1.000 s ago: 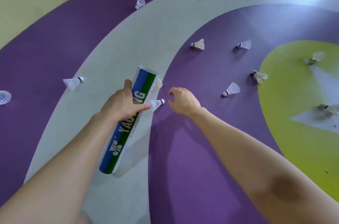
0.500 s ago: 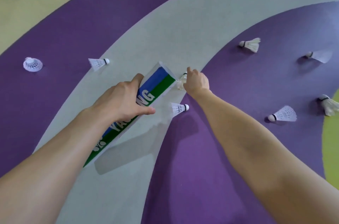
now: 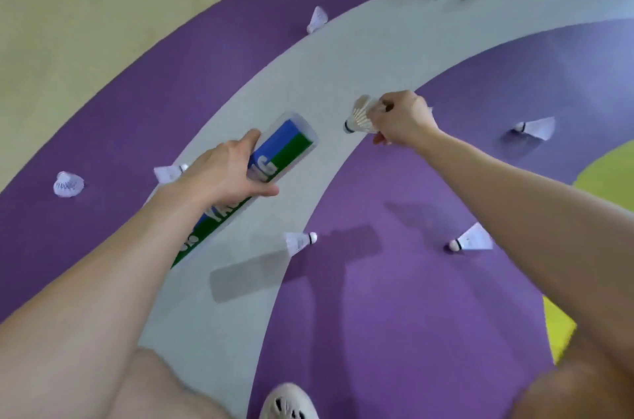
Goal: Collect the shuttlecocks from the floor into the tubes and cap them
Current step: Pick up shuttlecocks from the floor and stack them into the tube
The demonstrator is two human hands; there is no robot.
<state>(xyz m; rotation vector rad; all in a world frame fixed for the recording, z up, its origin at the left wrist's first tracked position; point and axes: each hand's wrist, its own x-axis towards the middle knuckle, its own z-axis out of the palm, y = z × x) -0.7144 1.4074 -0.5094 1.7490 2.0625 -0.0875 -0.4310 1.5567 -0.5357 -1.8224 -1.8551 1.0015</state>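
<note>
Early going, I judge; a white feathered shuttlecock (image 3: 68,184) lies far left on the floor (image 3: 360,281); my left hand (image 3: 223,175) wraps the clear blue-and-green tube (image 3: 274,158), open and uncapped; my right hand (image 3: 401,120) pinches one worn shuttlecock (image 3: 358,118) just beside its mouth; many others lie scattered, none capped.

Only legible marking: white block capitals on the blue-and-green tube (image 3: 274,161), running lengthwise toward its open end at 1 o'clock. The left hand (image 3: 223,175) covers the middle letters; "YA" reads at the 7 o'clock side, "NG" at the 1 o'clock side. Small white logo near wrist: unreadable.
</note>
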